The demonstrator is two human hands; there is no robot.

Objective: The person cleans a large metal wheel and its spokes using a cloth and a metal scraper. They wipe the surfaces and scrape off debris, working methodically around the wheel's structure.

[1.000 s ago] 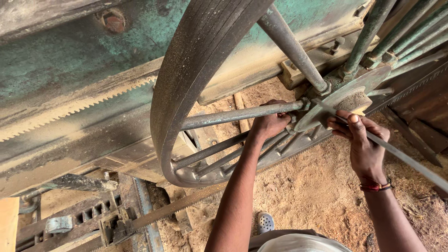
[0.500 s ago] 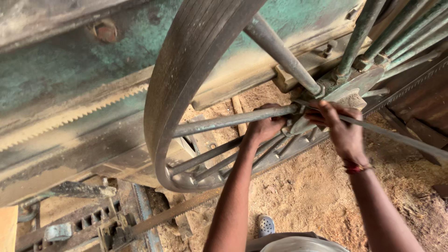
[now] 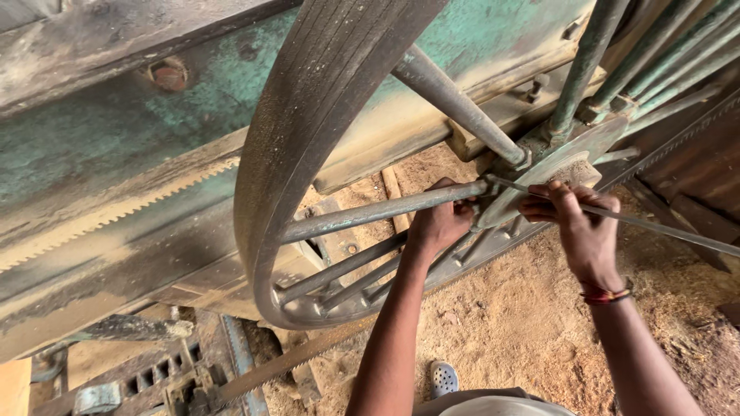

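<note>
Beside the wheel's hub point(image 3: 559, 166), the left hand point(image 3: 438, 223) grips a spoke point(image 3: 370, 214) while the right hand point(image 3: 574, 219) clasps a thin rod point(image 3: 663, 227), which could slip if the wheel point(image 3: 308, 131) turns.

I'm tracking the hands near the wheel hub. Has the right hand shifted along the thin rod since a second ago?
Yes. The right hand has slid up the thin rod toward the wheel hub, closer than before.

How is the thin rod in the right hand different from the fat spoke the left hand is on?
The thin rod is slim and runs off to the right; the spoke is thick and joins the big wheel's rim. The right hand grips the rod; the left hand grips the spoke. Both are grey metal.
</note>
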